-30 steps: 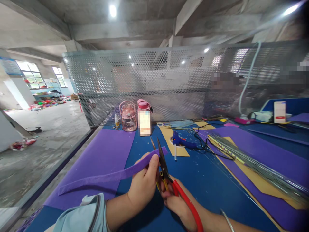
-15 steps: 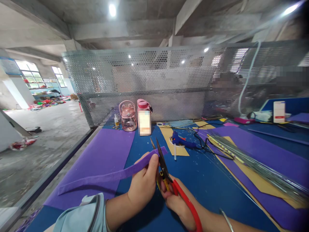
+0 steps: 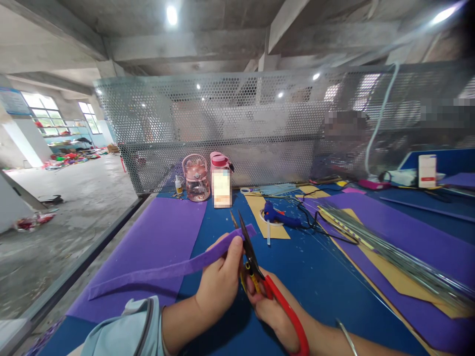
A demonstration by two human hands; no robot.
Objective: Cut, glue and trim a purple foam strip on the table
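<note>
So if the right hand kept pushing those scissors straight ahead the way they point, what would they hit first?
Probably the purple felt strip held by the left hand: the red-handled scissors in the right hand already meet it, though depth is unclear.

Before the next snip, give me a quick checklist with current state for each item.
1. Left hand pinches the purple felt strip near its cut end: ok.
2. Right hand holds the red-handled scissors: ok.
3. Blades open, with the strip end at them: ok.
4. Left thumb clear of the blades: cannot tell, it sits right beside them.
5. Strip tail hangs free to the left over the purple felt sheet, no snag visible: ok.
6. Blue glue gun and its cord lie apart from both hands: ok.
</note>
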